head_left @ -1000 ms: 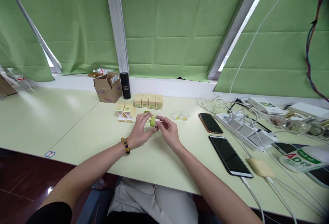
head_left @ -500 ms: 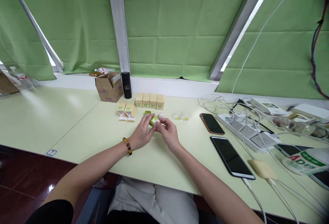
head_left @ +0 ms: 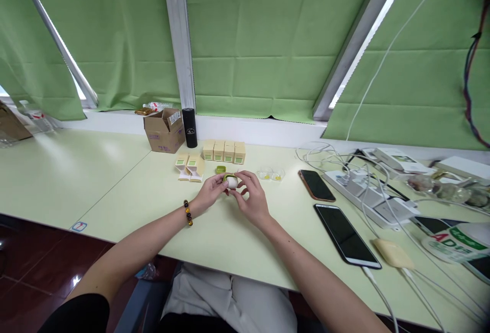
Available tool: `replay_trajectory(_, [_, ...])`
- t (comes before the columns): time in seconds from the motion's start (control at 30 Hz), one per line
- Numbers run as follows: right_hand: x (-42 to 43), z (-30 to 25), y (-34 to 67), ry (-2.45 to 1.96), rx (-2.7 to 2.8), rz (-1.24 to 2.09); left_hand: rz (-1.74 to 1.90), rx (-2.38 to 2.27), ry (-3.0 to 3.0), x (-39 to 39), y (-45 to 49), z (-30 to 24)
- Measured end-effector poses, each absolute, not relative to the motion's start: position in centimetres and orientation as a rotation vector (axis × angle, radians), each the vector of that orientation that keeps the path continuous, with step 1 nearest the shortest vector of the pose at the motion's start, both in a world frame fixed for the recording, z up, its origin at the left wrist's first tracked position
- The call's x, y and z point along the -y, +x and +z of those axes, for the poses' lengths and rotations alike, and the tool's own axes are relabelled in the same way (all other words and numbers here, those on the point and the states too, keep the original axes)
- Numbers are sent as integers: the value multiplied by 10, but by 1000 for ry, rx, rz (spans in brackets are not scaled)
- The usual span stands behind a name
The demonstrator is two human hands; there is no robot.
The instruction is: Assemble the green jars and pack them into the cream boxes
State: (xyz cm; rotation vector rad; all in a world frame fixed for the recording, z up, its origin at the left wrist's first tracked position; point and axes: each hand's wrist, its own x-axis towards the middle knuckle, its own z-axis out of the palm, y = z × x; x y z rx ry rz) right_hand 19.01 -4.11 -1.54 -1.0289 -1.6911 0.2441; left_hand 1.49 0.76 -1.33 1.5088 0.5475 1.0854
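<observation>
My left hand [head_left: 209, 191], with a beaded bracelet [head_left: 188, 212] at its wrist, grips a small green case [head_left: 230, 175] above the table. A rounded white piece [head_left: 231, 182] shows inside the case. My right hand [head_left: 253, 198] curls around the case's right side, its fingers on the rim. Just beyond the hands lies a small green open part [head_left: 220, 169], like a lid or tray. Two cream boxes with open flaps [head_left: 189, 165] stand to the left. Clear plastic cups with yellow bits [head_left: 271, 174] sit to the right.
Several closed cream boxes [head_left: 224, 152] stand in a row behind, near a black cylinder [head_left: 189, 128] and a cardboard carton [head_left: 164, 131]. On the right lie two phones [head_left: 317, 185], a power strip [head_left: 367, 195] with tangled cables, and a cream-coloured charging case [head_left: 393, 253].
The green case has turned in my hands, so the white piece inside now faces me. My right fingers have shifted up to its rim. The view has moved slightly.
</observation>
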Motion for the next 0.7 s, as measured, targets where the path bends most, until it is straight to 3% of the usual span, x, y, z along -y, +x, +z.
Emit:
replay_trajectory(0.2, [39,-20,192,-1015,1817,52,1027,-479,1468,-4,16,-12])
replay_trajectory(0.7, [33,-29,194,-993,1875,-68,1043,-494,1443,1,15,-5])
